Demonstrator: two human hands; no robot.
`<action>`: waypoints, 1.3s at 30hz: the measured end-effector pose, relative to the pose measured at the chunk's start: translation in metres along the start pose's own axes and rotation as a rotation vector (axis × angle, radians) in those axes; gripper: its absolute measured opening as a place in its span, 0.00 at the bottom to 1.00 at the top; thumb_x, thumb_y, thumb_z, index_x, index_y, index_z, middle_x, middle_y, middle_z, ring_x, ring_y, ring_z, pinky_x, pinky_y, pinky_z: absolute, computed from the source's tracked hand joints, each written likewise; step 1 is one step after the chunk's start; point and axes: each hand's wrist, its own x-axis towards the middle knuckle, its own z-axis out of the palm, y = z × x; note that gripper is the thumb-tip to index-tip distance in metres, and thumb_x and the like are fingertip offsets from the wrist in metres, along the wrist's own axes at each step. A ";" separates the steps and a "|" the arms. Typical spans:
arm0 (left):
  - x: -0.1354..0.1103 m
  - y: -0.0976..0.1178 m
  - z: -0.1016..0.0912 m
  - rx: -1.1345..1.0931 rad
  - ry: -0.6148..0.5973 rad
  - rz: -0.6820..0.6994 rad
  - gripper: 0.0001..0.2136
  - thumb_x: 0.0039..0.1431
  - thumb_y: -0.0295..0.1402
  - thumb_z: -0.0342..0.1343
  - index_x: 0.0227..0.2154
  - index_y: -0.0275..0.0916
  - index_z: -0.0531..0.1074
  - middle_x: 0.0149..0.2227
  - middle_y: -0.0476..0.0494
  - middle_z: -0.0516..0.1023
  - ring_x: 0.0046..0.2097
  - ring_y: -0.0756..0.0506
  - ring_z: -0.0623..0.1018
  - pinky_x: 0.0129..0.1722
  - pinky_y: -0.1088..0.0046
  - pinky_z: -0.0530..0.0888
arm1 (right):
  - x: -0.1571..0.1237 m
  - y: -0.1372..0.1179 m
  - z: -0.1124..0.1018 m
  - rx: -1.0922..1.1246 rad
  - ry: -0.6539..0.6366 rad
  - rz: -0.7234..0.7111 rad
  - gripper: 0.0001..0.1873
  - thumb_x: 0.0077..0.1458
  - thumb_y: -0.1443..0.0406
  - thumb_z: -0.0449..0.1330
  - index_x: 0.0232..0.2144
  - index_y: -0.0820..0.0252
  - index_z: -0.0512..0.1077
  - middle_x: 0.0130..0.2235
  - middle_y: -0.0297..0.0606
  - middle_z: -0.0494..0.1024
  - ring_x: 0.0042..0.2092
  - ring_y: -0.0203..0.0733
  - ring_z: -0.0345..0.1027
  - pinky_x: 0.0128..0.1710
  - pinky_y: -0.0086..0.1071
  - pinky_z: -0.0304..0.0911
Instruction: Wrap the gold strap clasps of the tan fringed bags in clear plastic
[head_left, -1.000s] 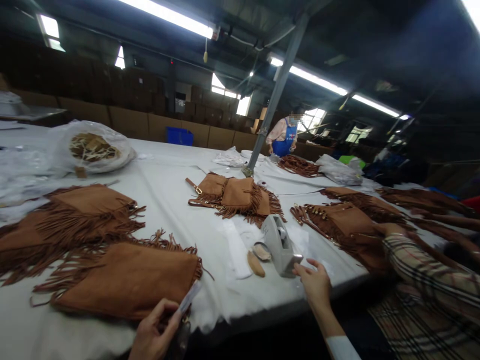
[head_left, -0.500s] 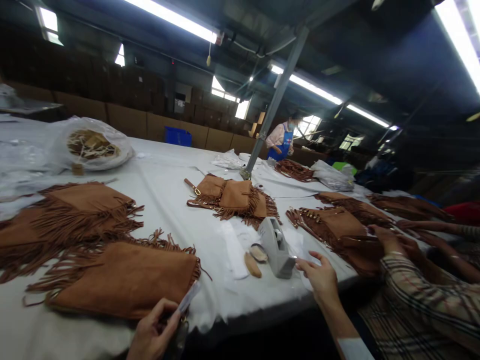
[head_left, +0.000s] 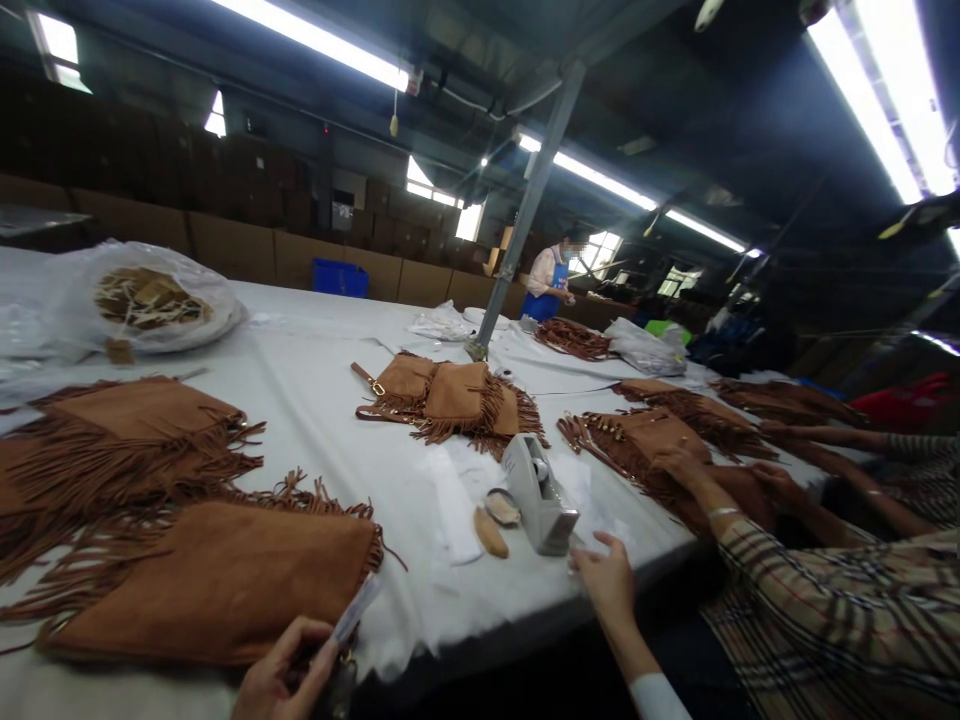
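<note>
My left hand (head_left: pixel 289 672) pinches a narrow pale translucent strip (head_left: pixel 355 608) between thumb and fingers, beside the near corner of a brown fringed suede bag (head_left: pixel 225 575). A dark piece with metal hardware hangs under that hand, partly hidden. My right hand (head_left: pixel 609 580) is at the front end of a grey tape dispenser (head_left: pixel 536 500), thumb and forefinger pinched on a bit of clear tape (head_left: pixel 576 545). Left of the dispenser lie a small round lid-like piece (head_left: pixel 502 507), a tan oval piece (head_left: pixel 490 532) and white paper strips (head_left: pixel 454 510).
More fringed bags lie at the left (head_left: pixel 150 410), centre (head_left: pixel 457 392) and right (head_left: pixel 652 435) of the white-covered table (head_left: pixel 300 370). Co-workers' hands (head_left: pixel 682 465) handle bags close on my right. A metal post (head_left: pixel 517 230) rises from the table. A plastic-wrapped bundle (head_left: pixel 154 305) lies far left.
The view has shifted a little, so the table things sit slightly further left. My right hand stays by the dispenser's front. The nearby co-worker's hand has moved across the bag.
</note>
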 end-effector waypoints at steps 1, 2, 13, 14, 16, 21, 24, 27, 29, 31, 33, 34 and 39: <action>-0.001 0.004 0.000 -0.004 0.025 0.007 0.12 0.53 0.47 0.54 0.29 0.44 0.73 0.25 0.46 0.78 0.28 0.43 0.77 0.26 0.72 0.73 | -0.005 0.004 -0.003 -0.043 -0.009 0.014 0.27 0.32 0.57 0.62 0.38 0.60 0.65 0.19 0.37 0.76 0.28 0.53 0.73 0.32 0.40 0.64; -0.002 0.010 -0.001 -0.004 0.042 0.019 0.12 0.53 0.47 0.54 0.29 0.43 0.73 0.25 0.46 0.77 0.28 0.44 0.77 0.25 0.73 0.72 | -0.011 0.006 -0.004 -0.078 -0.024 0.030 0.27 0.32 0.57 0.62 0.38 0.60 0.65 0.19 0.37 0.76 0.28 0.54 0.73 0.33 0.41 0.64; -0.003 0.037 -0.002 0.108 0.083 0.082 0.13 0.58 0.42 0.52 0.32 0.37 0.72 0.26 0.48 0.76 0.25 0.50 0.73 0.26 0.78 0.68 | -0.179 -0.109 0.061 0.473 -0.906 -0.115 0.28 0.47 0.55 0.63 0.46 0.55 0.56 0.24 0.26 0.73 0.26 0.38 0.67 0.30 0.31 0.62; -0.004 0.037 -0.001 0.104 0.082 0.086 0.13 0.58 0.42 0.52 0.32 0.37 0.72 0.25 0.48 0.75 0.25 0.50 0.72 0.25 0.78 0.67 | -0.193 -0.119 0.069 0.519 -0.971 -0.114 0.27 0.47 0.56 0.63 0.46 0.55 0.56 0.24 0.26 0.73 0.26 0.37 0.66 0.30 0.30 0.62; -0.005 0.039 -0.001 0.097 0.082 0.098 0.12 0.59 0.42 0.51 0.32 0.37 0.72 0.25 0.48 0.75 0.25 0.50 0.72 0.25 0.78 0.67 | -0.213 -0.129 0.083 0.578 -1.061 -0.098 0.26 0.48 0.58 0.63 0.45 0.56 0.57 0.24 0.26 0.72 0.25 0.36 0.65 0.29 0.29 0.61; -0.005 0.042 -0.001 0.114 0.096 0.135 0.12 0.59 0.41 0.51 0.31 0.37 0.72 0.26 0.47 0.77 0.26 0.49 0.74 0.26 0.77 0.68 | -0.228 -0.132 0.111 0.547 -1.082 -0.041 0.22 0.46 0.62 0.63 0.42 0.57 0.59 0.22 0.27 0.74 0.25 0.37 0.67 0.27 0.29 0.62; -0.003 0.041 -0.002 0.123 0.085 0.147 0.11 0.60 0.40 0.50 0.32 0.38 0.72 0.27 0.46 0.78 0.26 0.49 0.74 0.26 0.77 0.68 | -0.227 -0.131 0.118 0.470 -1.022 -0.032 0.20 0.43 0.62 0.62 0.39 0.57 0.61 0.20 0.26 0.73 0.23 0.38 0.67 0.26 0.30 0.61; -0.003 0.039 -0.002 0.118 0.075 0.149 0.11 0.60 0.40 0.50 0.32 0.38 0.71 0.28 0.46 0.78 0.26 0.49 0.75 0.26 0.77 0.69 | -0.225 -0.130 0.120 0.415 -0.995 -0.016 0.19 0.42 0.61 0.63 0.37 0.56 0.62 0.19 0.26 0.74 0.22 0.39 0.68 0.25 0.30 0.61; -0.003 0.038 0.000 0.105 0.092 0.148 0.10 0.60 0.40 0.50 0.32 0.39 0.70 0.27 0.46 0.77 0.26 0.49 0.75 0.26 0.77 0.69 | -0.224 -0.130 0.121 0.399 -0.987 0.003 0.19 0.41 0.61 0.64 0.36 0.56 0.62 0.19 0.27 0.75 0.23 0.40 0.69 0.25 0.30 0.61; -0.004 0.037 0.001 0.080 0.132 0.149 0.08 0.59 0.39 0.51 0.34 0.40 0.67 0.28 0.47 0.77 0.26 0.49 0.75 0.25 0.77 0.69 | -0.224 -0.130 0.123 0.406 -0.982 0.023 0.20 0.40 0.60 0.64 0.35 0.55 0.62 0.20 0.28 0.76 0.23 0.41 0.70 0.25 0.30 0.61; -0.004 0.035 0.003 0.055 0.165 0.177 0.07 0.59 0.38 0.51 0.36 0.40 0.65 0.29 0.48 0.76 0.27 0.49 0.75 0.26 0.77 0.69 | -0.225 -0.130 0.124 0.419 -0.969 0.037 0.21 0.39 0.60 0.65 0.35 0.55 0.61 0.21 0.28 0.76 0.24 0.41 0.71 0.25 0.31 0.62; -0.004 0.033 0.003 0.049 0.171 0.205 0.07 0.59 0.38 0.50 0.37 0.41 0.65 0.29 0.48 0.76 0.28 0.49 0.76 0.27 0.77 0.70 | -0.225 -0.130 0.125 0.423 -0.959 0.042 0.22 0.38 0.60 0.65 0.36 0.55 0.61 0.21 0.28 0.76 0.24 0.42 0.71 0.26 0.31 0.62; -0.003 0.028 0.003 0.112 0.158 0.317 0.08 0.61 0.36 0.47 0.36 0.41 0.69 0.30 0.47 0.76 0.31 0.48 0.75 0.33 0.75 0.71 | -0.228 -0.127 0.126 0.453 -0.914 0.036 0.27 0.38 0.60 0.65 0.41 0.56 0.60 0.23 0.29 0.77 0.26 0.43 0.72 0.27 0.32 0.64</action>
